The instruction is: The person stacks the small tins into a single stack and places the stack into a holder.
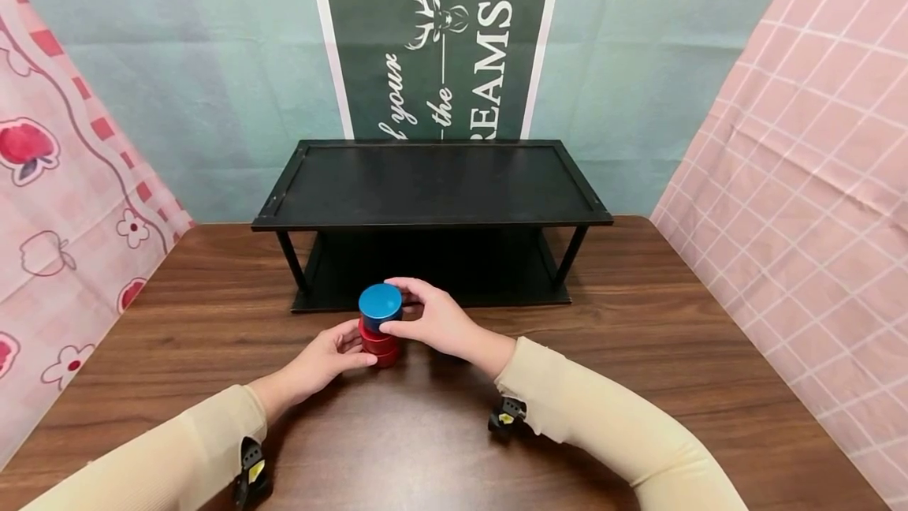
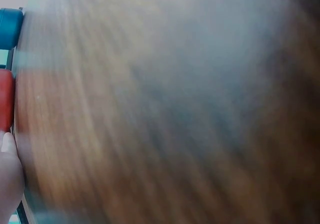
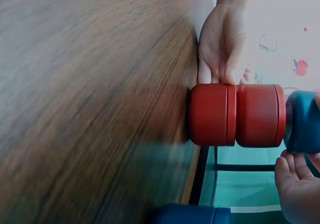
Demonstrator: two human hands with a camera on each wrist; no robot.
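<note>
Two red tins [image 3: 232, 115] stand stacked on the wooden table, one on the other. My left hand [image 1: 319, 361] holds the red stack from the left, its thumb and fingers on either side. Above the upper red tin is a blue tin [image 1: 381, 304], pinched from the right between the thumb and fingers of my right hand [image 1: 436, 322]. It looks slightly tilted; whether it touches the red lid I cannot tell. Low in the right wrist view lies a second blue tin [image 3: 192, 214], partly cut off. At the left wrist view's edge, only a bit of my left hand [image 2: 10, 181] shows.
A black two-level rack [image 1: 433, 184] stands just behind the stack, its lower shelf close to my right fingers. Brown wooden table [image 1: 638, 322] spreads to both sides. Pink cloths [image 1: 816, 180] hang left and right, a green one at the back.
</note>
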